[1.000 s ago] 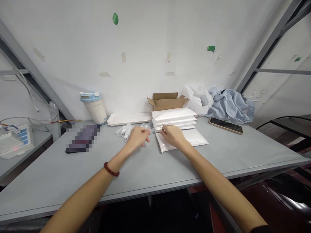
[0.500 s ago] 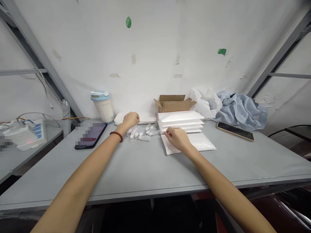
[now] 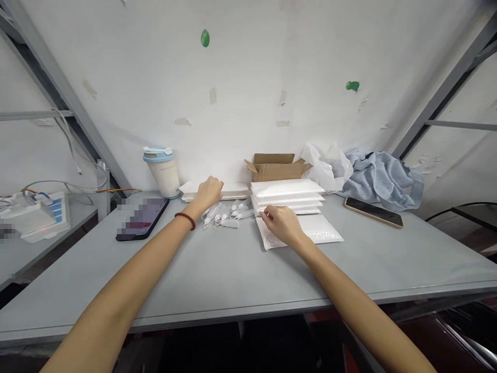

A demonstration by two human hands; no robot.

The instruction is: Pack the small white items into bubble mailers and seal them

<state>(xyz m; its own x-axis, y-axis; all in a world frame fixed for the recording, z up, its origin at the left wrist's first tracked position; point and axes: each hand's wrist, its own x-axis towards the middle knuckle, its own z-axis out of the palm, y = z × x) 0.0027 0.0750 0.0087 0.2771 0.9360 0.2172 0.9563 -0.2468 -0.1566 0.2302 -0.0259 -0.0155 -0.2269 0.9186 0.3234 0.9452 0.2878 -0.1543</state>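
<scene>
My left hand (image 3: 209, 191) reaches to the back of the table, its fingers closed at a flat stack of white sheets (image 3: 236, 189); the fingertips are hidden, but the top sheet looks slightly raised. A red bead bracelet circles that wrist. My right hand (image 3: 282, 224) is closed in a pinch at the left part of a white padded envelope (image 3: 320, 230) lying flat. Behind that envelope is a pile of more white padded envelopes (image 3: 287, 187). Between my hands lie several small translucent white plastic pieces with thin loops (image 3: 227, 214).
A lidded cup (image 3: 163, 173) and a dark phone (image 3: 143, 220) stand and lie at left. Behind the envelopes is an open cardboard box (image 3: 277, 170), beside a white plastic bag (image 3: 326, 166), blue cloth (image 3: 382, 178) and another phone (image 3: 373, 211). A wall (image 3: 244, 67) closes the back.
The top of the white sheets by my left hand has risen a little and shows more of its edge. My right hand stays in place on the envelope. The view has shifted slightly.
</scene>
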